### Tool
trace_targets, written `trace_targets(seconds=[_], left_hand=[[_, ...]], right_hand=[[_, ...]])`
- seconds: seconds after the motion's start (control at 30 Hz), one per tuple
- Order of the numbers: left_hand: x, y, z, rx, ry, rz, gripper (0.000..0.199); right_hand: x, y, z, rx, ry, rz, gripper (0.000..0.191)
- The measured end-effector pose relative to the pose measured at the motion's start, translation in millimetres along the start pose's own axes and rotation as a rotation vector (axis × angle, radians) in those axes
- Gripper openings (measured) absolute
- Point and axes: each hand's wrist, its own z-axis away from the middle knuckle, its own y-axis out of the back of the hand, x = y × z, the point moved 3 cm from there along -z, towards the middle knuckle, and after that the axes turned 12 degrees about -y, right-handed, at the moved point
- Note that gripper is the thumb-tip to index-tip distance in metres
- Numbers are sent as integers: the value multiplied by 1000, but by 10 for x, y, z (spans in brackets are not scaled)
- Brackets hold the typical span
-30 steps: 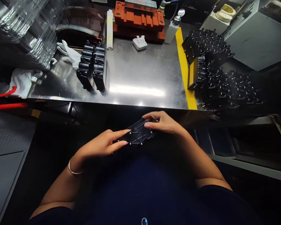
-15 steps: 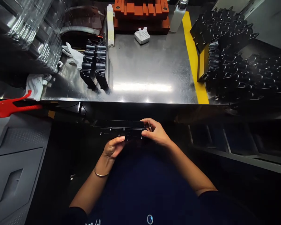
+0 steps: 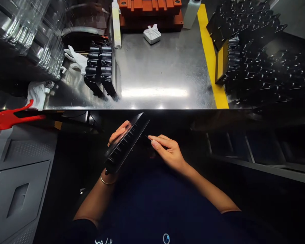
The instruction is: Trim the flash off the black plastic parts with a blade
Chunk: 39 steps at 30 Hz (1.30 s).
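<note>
My left hand point(image 3: 119, 133) is wrapped round the far side of a black moulded plastic part point(image 3: 125, 144), whose near end hides some of the palm. The part is long and tilted, its upper end pointing away and to the right, and a row of ribs shows along its face. To the right, my right hand point(image 3: 167, 147) is closed in a pinch, apart from the part. A thin dark tip pokes out from its fingertips towards the part; what it belongs to I cannot make out. Both hands are in front of the metal bench point(image 3: 157, 74), below its edge.
Two similar black parts point(image 3: 100, 69) stand on the bench at left, beside a white glove point(image 3: 76, 59). Many more black parts point(image 3: 269, 74) are stacked right of the yellow strip point(image 3: 210, 57). An orange fixture point(image 3: 151, 20) and a white cloth-wrapped block point(image 3: 151, 34) are at the back. Red-handled tool point(image 3: 15, 117) juts in at left.
The black part has turned from lying level across both hands to a steep tilt in my left hand. My right hand has let go of its right end and closed into a pinch.
</note>
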Motion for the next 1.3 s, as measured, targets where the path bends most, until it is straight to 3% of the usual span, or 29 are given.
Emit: trace_targets(seconds=[0.07,0.13,0.27,0.43,0.6,0.73,0.8,0.87,1.03,1.1,1.17,1.3], left_hand=[[120,-39,5,36,-161,15,39],[207,-88,13,46,-229,21,32],[300,-122,25,33,-191,-30,32],[290,-71,69,1,-190,-3,26],[231,-80,92,52,-360,15,27],[235,-124,133,49,-353,57,22],[232,-106,147,56,-323,91,20],[189,-58,137,59,-222,123,28],[4,-59,103,-96,344,409,40],[-3,-117,82,-13,434,582,44],[5,-184,47,157,443,659,47],[39,-301,-33,416,425,587,40]], right_hand=[[-45,-85,47,-64,-34,-78,25],[-68,-152,84,-97,-45,-117,21],[-54,-195,64,-56,10,-138,20],[44,-150,-43,43,-56,-252,19],[118,-139,-120,94,-78,-280,21],[258,-40,-244,203,-111,-302,26],[318,56,-294,231,-127,-278,29],[318,149,-311,175,-114,-218,31],[88,218,-269,-116,45,50,48],[12,162,-268,-107,138,119,38],[-9,52,-283,-68,218,174,36],[57,-146,-312,31,220,320,39]])
